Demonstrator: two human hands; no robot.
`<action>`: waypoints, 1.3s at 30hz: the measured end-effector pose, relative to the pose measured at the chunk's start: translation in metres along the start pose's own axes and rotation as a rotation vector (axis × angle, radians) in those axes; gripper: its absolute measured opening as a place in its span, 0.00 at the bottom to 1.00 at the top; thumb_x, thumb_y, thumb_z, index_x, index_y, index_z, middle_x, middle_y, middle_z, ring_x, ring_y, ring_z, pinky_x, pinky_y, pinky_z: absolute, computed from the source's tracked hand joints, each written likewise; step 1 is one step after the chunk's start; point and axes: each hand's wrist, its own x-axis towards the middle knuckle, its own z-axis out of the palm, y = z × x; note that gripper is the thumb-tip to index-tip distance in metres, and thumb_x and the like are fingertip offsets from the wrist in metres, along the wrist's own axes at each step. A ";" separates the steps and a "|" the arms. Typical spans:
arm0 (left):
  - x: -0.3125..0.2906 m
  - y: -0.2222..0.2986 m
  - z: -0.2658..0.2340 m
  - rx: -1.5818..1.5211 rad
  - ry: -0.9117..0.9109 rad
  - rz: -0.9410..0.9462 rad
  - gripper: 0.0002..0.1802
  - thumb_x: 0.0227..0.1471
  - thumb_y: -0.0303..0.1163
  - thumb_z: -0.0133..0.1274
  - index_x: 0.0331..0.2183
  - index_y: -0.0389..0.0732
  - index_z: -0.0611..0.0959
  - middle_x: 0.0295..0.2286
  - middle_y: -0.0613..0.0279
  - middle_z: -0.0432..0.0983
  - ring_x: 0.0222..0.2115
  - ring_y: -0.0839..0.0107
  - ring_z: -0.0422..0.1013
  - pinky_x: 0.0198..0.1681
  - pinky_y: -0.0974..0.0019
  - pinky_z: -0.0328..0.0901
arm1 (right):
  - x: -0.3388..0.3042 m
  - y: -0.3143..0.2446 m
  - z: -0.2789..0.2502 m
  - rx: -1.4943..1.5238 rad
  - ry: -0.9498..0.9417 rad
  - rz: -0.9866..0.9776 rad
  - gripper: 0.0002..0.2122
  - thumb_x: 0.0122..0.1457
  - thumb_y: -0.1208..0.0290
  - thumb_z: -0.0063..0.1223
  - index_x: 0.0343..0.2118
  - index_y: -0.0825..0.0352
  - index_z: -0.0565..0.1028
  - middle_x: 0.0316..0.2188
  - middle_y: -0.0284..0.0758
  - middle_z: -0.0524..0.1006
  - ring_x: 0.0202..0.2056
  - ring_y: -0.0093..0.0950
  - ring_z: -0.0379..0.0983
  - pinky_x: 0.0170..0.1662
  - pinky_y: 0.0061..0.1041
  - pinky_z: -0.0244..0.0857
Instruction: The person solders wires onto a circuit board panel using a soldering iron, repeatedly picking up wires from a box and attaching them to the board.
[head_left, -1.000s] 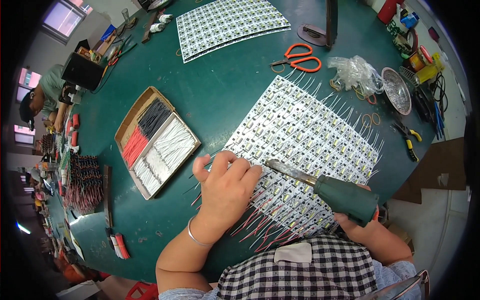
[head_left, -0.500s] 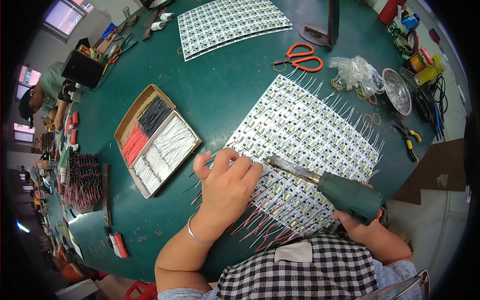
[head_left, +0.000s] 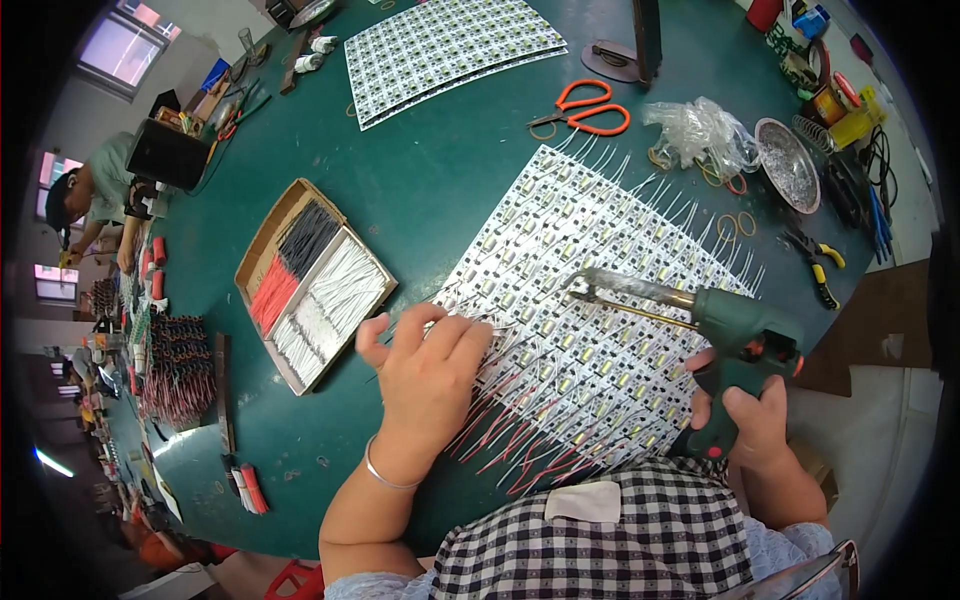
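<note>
My left hand (head_left: 428,372) rests on the near left corner of a white panel of small circuit boards (head_left: 590,250) with many thin wires sticking out of its edges; the fingers pinch a wire there. My right hand (head_left: 750,420) grips a dark green soldering gun (head_left: 735,345), whose metal tip (head_left: 585,285) hovers over the middle of the panel. Red and white wire ends (head_left: 520,450) fan out along the panel's near edge, just ahead of my checked shirt.
A cardboard tray (head_left: 310,280) of black, red and white wires lies left of the panel. Orange scissors (head_left: 590,108), a plastic bag (head_left: 700,130), a metal dish (head_left: 787,165), pliers (head_left: 820,268) and more panels (head_left: 450,45) sit farther back. Another person (head_left: 85,195) works at far left.
The soldering gun has lifted and swung right, so its tip is farther from my left hand. My left hand has stayed on the panel's corner.
</note>
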 end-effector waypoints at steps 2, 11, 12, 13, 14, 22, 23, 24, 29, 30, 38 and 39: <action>0.001 -0.002 -0.007 0.064 0.049 -0.030 0.08 0.39 0.28 0.51 0.26 0.51 0.80 0.25 0.78 0.73 0.33 0.77 0.67 0.46 0.57 0.47 | -0.005 0.001 -0.005 -0.004 0.030 -0.038 0.24 0.53 0.69 0.51 0.51 0.74 0.61 0.44 0.47 0.70 0.26 0.28 0.73 0.28 0.24 0.69; 0.005 0.026 0.001 -0.169 -0.175 0.013 0.09 0.38 0.24 0.55 0.27 0.48 0.78 0.28 0.74 0.75 0.39 0.69 0.68 0.45 0.58 0.50 | -0.002 0.005 -0.009 -0.097 -0.082 -0.071 0.25 0.54 0.67 0.50 0.53 0.72 0.59 0.45 0.46 0.70 0.29 0.29 0.74 0.33 0.26 0.69; 0.004 0.026 0.001 -0.169 -0.177 0.013 0.09 0.38 0.24 0.55 0.27 0.48 0.78 0.28 0.74 0.75 0.39 0.69 0.68 0.45 0.58 0.50 | -0.005 0.006 -0.010 -0.118 -0.110 -0.067 0.25 0.54 0.68 0.49 0.53 0.72 0.59 0.45 0.46 0.70 0.30 0.28 0.74 0.33 0.25 0.69; 0.004 0.026 0.002 -0.179 -0.156 0.000 0.09 0.38 0.25 0.55 0.27 0.48 0.78 0.28 0.74 0.75 0.38 0.70 0.68 0.45 0.58 0.49 | -0.008 0.004 -0.010 -0.149 -0.093 -0.060 0.19 0.53 0.70 0.49 0.48 0.70 0.67 0.42 0.42 0.73 0.31 0.31 0.74 0.38 0.30 0.68; 0.004 0.026 0.001 -0.186 -0.134 -0.018 0.09 0.38 0.25 0.55 0.27 0.49 0.78 0.27 0.75 0.74 0.37 0.70 0.68 0.44 0.58 0.49 | -0.013 0.007 -0.018 -0.151 -0.090 -0.060 0.19 0.53 0.70 0.49 0.48 0.70 0.67 0.42 0.42 0.73 0.31 0.31 0.74 0.38 0.30 0.68; -0.004 0.022 0.009 -0.088 -0.024 0.043 0.08 0.39 0.30 0.50 0.28 0.51 0.80 0.24 0.76 0.68 0.32 0.76 0.65 0.42 0.58 0.49 | -0.028 0.015 -0.017 -0.770 -0.169 0.038 0.13 0.46 0.76 0.57 0.37 0.68 0.75 0.38 0.39 0.76 0.44 0.39 0.71 0.50 0.37 0.60; -0.004 0.021 0.010 -0.087 -0.019 0.052 0.09 0.39 0.30 0.51 0.28 0.51 0.80 0.24 0.76 0.67 0.32 0.76 0.65 0.42 0.58 0.49 | -0.031 0.020 -0.017 -0.798 -0.122 0.019 0.14 0.46 0.76 0.58 0.38 0.69 0.75 0.39 0.39 0.76 0.44 0.38 0.71 0.50 0.35 0.60; -0.004 0.021 0.010 -0.090 -0.016 0.050 0.09 0.39 0.30 0.51 0.28 0.51 0.80 0.24 0.76 0.67 0.32 0.76 0.65 0.42 0.58 0.49 | -0.032 0.024 -0.018 -0.826 -0.075 0.000 0.15 0.45 0.76 0.58 0.39 0.69 0.74 0.40 0.40 0.75 0.44 0.38 0.71 0.50 0.34 0.61; -0.002 0.022 0.010 -0.131 -0.014 0.021 0.07 0.38 0.29 0.53 0.25 0.52 0.82 0.22 0.78 0.71 0.30 0.75 0.66 0.42 0.57 0.47 | -0.018 0.018 -0.010 -0.767 -0.175 -0.103 0.22 0.47 0.74 0.58 0.46 0.72 0.68 0.41 0.42 0.74 0.44 0.34 0.72 0.50 0.31 0.62; -0.001 0.022 0.010 -0.130 -0.015 0.019 0.07 0.38 0.29 0.53 0.25 0.52 0.82 0.22 0.78 0.71 0.30 0.75 0.66 0.42 0.57 0.47 | -0.013 0.012 -0.007 -0.859 -0.286 -0.140 0.23 0.47 0.74 0.58 0.48 0.73 0.65 0.42 0.42 0.74 0.44 0.32 0.72 0.50 0.30 0.63; 0.003 0.022 0.009 -0.117 -0.041 0.028 0.06 0.39 0.29 0.53 0.24 0.51 0.82 0.23 0.78 0.71 0.31 0.75 0.65 0.43 0.57 0.47 | -0.014 0.024 -0.009 -0.874 -0.233 -0.266 0.24 0.45 0.77 0.59 0.47 0.75 0.65 0.41 0.42 0.74 0.43 0.34 0.73 0.49 0.31 0.63; 0.003 0.022 0.009 -0.115 -0.042 0.026 0.06 0.39 0.29 0.53 0.24 0.51 0.82 0.23 0.78 0.71 0.31 0.75 0.65 0.43 0.57 0.47 | -0.011 0.021 -0.007 -0.973 -0.276 -0.362 0.24 0.45 0.78 0.59 0.47 0.74 0.66 0.40 0.42 0.74 0.42 0.35 0.73 0.49 0.31 0.64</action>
